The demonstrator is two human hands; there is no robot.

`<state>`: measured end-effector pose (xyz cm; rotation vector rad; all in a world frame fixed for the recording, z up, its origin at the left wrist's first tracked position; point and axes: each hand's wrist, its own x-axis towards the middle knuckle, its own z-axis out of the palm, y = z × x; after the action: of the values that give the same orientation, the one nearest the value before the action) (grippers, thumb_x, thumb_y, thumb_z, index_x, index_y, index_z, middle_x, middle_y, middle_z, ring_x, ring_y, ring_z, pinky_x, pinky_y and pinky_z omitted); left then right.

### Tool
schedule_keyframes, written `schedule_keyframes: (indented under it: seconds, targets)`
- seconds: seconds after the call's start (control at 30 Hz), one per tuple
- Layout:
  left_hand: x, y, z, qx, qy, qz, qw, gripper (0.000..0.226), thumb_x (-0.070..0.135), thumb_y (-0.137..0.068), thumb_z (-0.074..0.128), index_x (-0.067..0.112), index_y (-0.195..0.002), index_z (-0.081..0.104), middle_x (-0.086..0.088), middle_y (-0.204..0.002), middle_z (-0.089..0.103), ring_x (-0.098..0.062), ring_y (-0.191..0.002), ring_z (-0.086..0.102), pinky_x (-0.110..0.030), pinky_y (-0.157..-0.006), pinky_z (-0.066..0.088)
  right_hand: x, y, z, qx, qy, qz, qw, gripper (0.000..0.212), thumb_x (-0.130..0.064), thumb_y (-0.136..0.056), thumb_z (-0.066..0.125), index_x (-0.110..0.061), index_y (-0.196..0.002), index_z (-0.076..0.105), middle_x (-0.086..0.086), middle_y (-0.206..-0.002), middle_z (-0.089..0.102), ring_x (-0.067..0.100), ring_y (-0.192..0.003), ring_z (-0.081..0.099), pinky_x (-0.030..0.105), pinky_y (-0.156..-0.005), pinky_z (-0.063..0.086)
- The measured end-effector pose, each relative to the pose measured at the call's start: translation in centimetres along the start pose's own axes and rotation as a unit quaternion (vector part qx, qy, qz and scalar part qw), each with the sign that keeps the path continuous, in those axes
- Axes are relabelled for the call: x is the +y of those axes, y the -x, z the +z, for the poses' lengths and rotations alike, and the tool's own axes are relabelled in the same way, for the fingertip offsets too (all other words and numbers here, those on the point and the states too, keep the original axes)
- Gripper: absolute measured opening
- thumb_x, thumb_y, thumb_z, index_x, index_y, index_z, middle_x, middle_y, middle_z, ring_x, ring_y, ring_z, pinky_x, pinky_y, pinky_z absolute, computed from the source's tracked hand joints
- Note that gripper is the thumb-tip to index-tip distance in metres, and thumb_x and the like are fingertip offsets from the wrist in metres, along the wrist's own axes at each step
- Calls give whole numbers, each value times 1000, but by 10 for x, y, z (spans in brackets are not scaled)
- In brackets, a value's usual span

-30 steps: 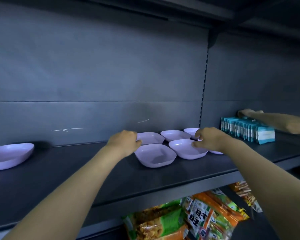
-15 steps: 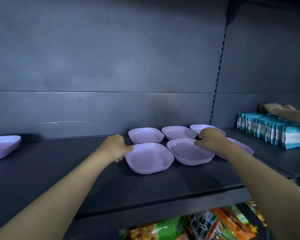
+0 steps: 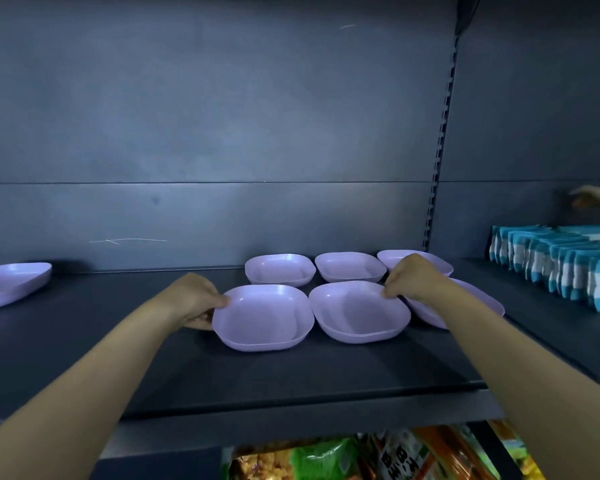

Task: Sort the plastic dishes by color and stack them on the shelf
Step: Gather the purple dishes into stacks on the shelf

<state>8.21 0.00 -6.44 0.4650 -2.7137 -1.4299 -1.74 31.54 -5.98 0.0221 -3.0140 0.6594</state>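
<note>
Pinching rims: L fingers [image 3: 219, 300] front-left dish [image 3: 262, 317], R fingers [image 3: 392, 292] front-mid dish [image 3: 359, 311] (right edge).

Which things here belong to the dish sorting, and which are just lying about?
In the job: front-left lilac plastic dish, in the left hand; front-middle lilac plastic dish, in the right hand; dark metal shelf.
Lying about: teal-and-white packets; colourful snack bags below.

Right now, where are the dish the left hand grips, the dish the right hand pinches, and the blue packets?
front-left dish [image 3: 262, 318]: head view, on its inner floor.
front-middle dish [image 3: 357, 313]: head view, on its inner floor.
blue packets [image 3: 565, 268]: head view, on the row's middle.
</note>
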Motion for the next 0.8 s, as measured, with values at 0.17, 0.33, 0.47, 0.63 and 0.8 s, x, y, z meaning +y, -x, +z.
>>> schedule_keyframes:
  seconds: [0.17,0.33,0.47,0.63,0.8]
  targets:
    - [4,6,-5,18,12,-10,1000,29,9,-87,61,6,-65,44,-12,-66,51,-17,-47,56,-16,-41,50,3,11,-12,-42,-235,2,971,30,1,-76,59,-11,-58,39,6,-57,39,17,-47,37,20,-46,33]
    - [15,12,-8,48,40,5,998,32,9,-88,62,5,-62,44,-10,-56,50,-7,-31,53,-14,-37,47,8,15,-24,-59,-281,-10,958,10,5,-79,62,2,-89,64,15,-77,54,21,-58,54,24,-57,52]
    - [30,8,-10,62,49,28,996,35,9,-90,60,7,-60,41,-9,-55,48,-6,-29,51,-14,-37,47,8,7,-33,-25,-235,-9,972,13,3,-77,63,-2,-68,55,11,-62,51,26,-62,50,30,-69,50]
    - [47,-16,-12,79,52,46,995,32,9,-90,60,3,-61,48,-10,-60,50,-10,-37,54,-13,-37,47,8,-13,-44,-6,-286,10,958,18,6,-77,67,4,-61,59,9,-51,51,21,-49,47,26,-55,49]
    - [59,-62,-6,85,70,50,993,30,8,-90,59,5,-64,44,-10,-61,47,-19,-49,51,-13,-35,46,-3,-51,-49,7,-278,24,960,33,3,-78,71,20,-104,61,16,-76,57,25,-61,54,28,-62,50]
